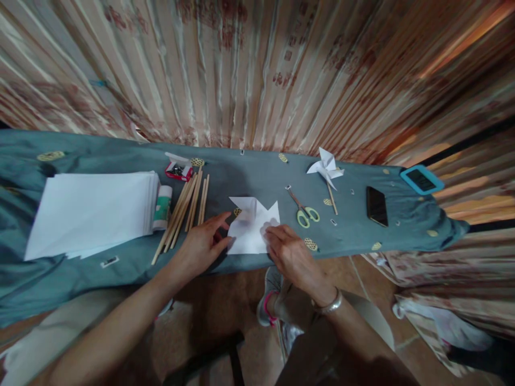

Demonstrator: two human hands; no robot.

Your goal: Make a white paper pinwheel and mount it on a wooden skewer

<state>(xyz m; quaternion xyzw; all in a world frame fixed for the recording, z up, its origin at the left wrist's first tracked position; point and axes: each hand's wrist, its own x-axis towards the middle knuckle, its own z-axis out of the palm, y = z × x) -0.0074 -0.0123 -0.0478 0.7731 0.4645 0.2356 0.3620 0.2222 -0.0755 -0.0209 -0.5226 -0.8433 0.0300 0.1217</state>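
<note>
A white sheet of paper (251, 233) with cut, pointed corners lies near the front edge of the cloth-covered table. At its left edge is my left hand (205, 242), thumb and fingers apart, the fingertips beside or just touching the paper. My right hand (292, 254) has its fingers bent together on the paper's right side, pinching it there; the fingertips partly hide that corner. To the right lie scissors (304, 213) with light green handles. A finished white paper pinwheel (325, 167) on a stick rests farther right.
Several wooden sticks (183, 212) lie left of my left hand, beside a green and white glue stick (162, 208). A small open red box (179, 170) sits behind them. A stack of white paper (96, 209) covers the left side. A phone (377, 206) and a blue-framed device (422, 179) lie right.
</note>
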